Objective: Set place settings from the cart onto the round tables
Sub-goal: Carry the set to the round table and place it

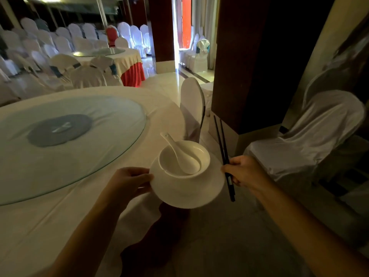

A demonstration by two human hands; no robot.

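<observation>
1. Your left hand pinches the left rim of the plate, thumb on top and fingers curled beneath.
2. The plate hangs in the air, tilted, at the edge of the table.
3. A bowl sits on the plate; a spoon lies in it, handle pointing up and left.
4. Your right hand grips the chopsticks low on their length, tips pointing away, just right of the plate.

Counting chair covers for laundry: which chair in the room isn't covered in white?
The red chair at the far round table; every other chair in view, like the nearest chair, wears white.
</observation>
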